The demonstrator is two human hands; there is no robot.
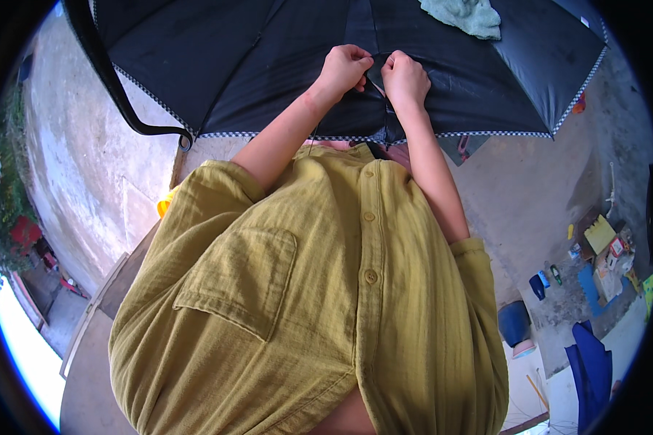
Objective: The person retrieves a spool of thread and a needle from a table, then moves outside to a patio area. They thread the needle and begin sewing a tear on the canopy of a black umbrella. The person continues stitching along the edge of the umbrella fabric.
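Note:
A black umbrella (297, 72) with a black-and-white checkered rim lies spread across my lap and beyond it. My left hand (345, 69) is closed, thumb and fingers pinched together at the dark fabric. Close beside it on the right, my right hand (406, 81) is closed in a similar pinch on the same fabric. Between the hands the cloth is drawn up, and a narrow pale slit shows just below the fingers. Whether anything small, such as a thread or needle, is in the fingertips I cannot make out. A pale green cloth (468, 16) rests on the umbrella at the top.
A black curved bar (112, 87) runs along the umbrella's left side. On the floor at right stand a blue bucket (515, 323), a dark blue cloth (589, 370) and a cluster of small items near a yellow pad (599, 234). Green plants (9, 138) line the far left.

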